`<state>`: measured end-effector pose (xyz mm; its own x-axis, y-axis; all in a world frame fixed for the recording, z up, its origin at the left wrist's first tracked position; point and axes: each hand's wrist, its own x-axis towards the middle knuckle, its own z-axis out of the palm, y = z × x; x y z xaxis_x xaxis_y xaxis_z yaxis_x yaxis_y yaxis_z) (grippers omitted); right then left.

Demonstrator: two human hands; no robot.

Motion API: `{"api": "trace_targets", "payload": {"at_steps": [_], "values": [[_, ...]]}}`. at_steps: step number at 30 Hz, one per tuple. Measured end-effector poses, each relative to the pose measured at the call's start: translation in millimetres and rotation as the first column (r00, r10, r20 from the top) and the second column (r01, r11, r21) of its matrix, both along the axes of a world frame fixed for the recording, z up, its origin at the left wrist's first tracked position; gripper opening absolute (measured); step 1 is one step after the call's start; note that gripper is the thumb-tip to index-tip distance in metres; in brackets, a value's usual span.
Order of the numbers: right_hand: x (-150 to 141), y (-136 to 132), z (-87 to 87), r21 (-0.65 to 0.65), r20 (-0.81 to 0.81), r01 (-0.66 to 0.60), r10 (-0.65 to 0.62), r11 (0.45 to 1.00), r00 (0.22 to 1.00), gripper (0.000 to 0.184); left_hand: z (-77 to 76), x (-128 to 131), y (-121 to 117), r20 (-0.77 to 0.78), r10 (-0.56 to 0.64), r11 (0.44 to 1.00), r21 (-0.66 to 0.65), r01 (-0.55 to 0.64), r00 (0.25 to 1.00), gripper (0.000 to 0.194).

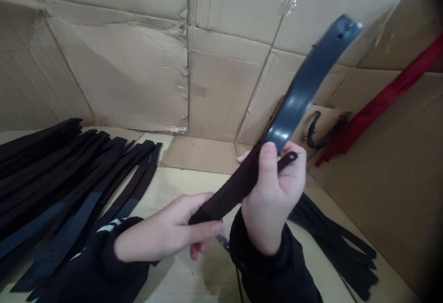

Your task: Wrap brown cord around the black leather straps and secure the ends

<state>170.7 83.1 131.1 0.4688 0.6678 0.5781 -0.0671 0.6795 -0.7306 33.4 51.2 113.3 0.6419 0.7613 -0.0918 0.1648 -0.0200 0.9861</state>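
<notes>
A curved strip [304,86], glossy dark blue with a hole near its tip, slants up to the right. Its lower part sits in a dark brown fabric sleeve [235,187]. My right hand [277,187] is closed around the place where strip and sleeve meet, thumb on top. A narrow dark tab [288,160] with a small hole pokes out beside that thumb. At the sleeve's lower end, my left hand [169,227] pinches it between thumb and fingers. Whatever lies inside the sleeve is hidden.
Many similar dark strips [76,178] lie heaped at the left. Flat black strips [335,243] rest at the right. Cardboard walls [138,72] enclose the back and right of the table [187,180]. A red strip [391,97] hangs along the right wall, near a dark loop [313,130].
</notes>
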Motion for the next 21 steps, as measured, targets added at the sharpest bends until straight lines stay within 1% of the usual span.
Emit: {"api": "trace_targets", "payload": {"at_steps": [1,3,6,8,9,11,12,14,15,16,17,18,19,20,21], "values": [[2,1,0.4,-0.015,0.029,-0.033,0.033,0.999,0.999,0.024,-3.7,-2,-1,0.029,0.015,0.999,-0.036,-0.014,0.999,0.024],[4,2,0.8,-0.075,0.102,-0.098,0.105,0.992,0.989,0.034,-9.5,-6,-4,0.04,0.047,0.998,-0.053,-0.045,0.998,0.025],[3,-2,0.1,-0.164,0.2,-0.206,0.237,0.965,0.951,0.053,-14.7,-11,-11,-0.009,0.129,0.991,-0.042,-0.13,0.992,0.032],[1,-6,-1.7,-0.184,0.242,-0.283,0.322,0.941,0.915,0.063,-16.9,-12,-15,-0.053,0.186,0.982,-0.027,-0.187,0.981,0.038],[0,-8,-3.0,-0.179,0.255,-0.309,0.347,0.934,0.902,0.064,-17.4,-11,-16,-0.072,0.206,0.978,-0.017,-0.207,0.976,0.04],[2,-12,-6.5,-0.17,0.283,-0.333,0.37,0.927,0.885,0.057,-17.3,-12,-19,-0.105,0.239,0.971,0.016,-0.239,0.965,0.041],[5,-14,-9.0,-0.171,0.303,-0.323,0.362,0.931,0.881,0.052,-16.5,-14,-20,-0.123,0.262,0.965,0.043,-0.259,0.957,0.039],[19,-17,-16.5,-0.205,0.393,-0.254,0.317,0.945,0.863,0.044,-14.0,-23,-23,-0.148,0.316,0.948,0.094,-0.305,0.937,0.033],[30,-17,-21.9,-0.235,0.476,-0.18,0.275,0.955,0.836,0.04,-12.6,-31,-24,-0.166,0.357,0.931,0.145,-0.336,0.919,0.029],[43,-18,-28.5,-0.264,0.573,-0.098,0.237,0.96,0.785,0.036,-11.4,-41,-25,-0.18,0.396,0.912,0.189,-0.363,0.9,0.027],[58,-18,-36.6,-0.291,0.673,-0.017,0.217,0.957,0.708,0.032,-10.6,-54,-26,-0.197,0.448,0.883,0.251,-0.397,0.872,0.026],[74,-18,-45.9,-0.317,0.756,0.069,0.209,0.946,0.62,0.029,-10.3,-70,-26,-0.236,0.557,0.788,0.454,-0.416,0.797,0.027],[90,-19,-56.3,-0.338,0.818,0.161,0.205,0.927,0.537,0.03,-10.5,-88,-26,-0.235,0.686,0.638,0.65,-0.413,0.689,0.025],[106,-20,-67.6,-0.355,0.863,0.258,0.209,0.898,0.459,0.034,-11.0,-108,-26,-0.2,0.745,0.558,0.709,-0.43,0.636,0.022],[122,-22,-79.4,-0.367,0.89,0.346,0.217,0.863,0.402,0.036,-11.9,-128,-25,-0.175,0.775,0.514,0.734,-0.445,0.607,0.021]]}}
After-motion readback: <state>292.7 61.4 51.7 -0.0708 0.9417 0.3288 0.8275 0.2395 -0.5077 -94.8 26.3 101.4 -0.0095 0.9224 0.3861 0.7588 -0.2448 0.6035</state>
